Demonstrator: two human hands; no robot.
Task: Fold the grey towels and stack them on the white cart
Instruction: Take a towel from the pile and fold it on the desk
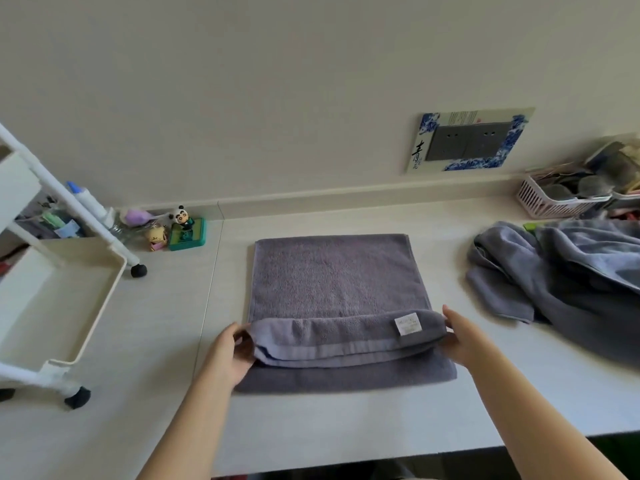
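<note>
The white cart [69,292] stands at far left, its tray bare. The left hand [230,355] and right hand [462,337] each pinch a corner of the grey towel [336,282], mid-fold on the table [346,417]. Next, the edge wants carrying evenly across. Unfolded towels [554,275] wait well clear, right.

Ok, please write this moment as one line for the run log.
step: folding grey towel | left hand, right hand: gripping fold | white cart: no towels seen
</note>
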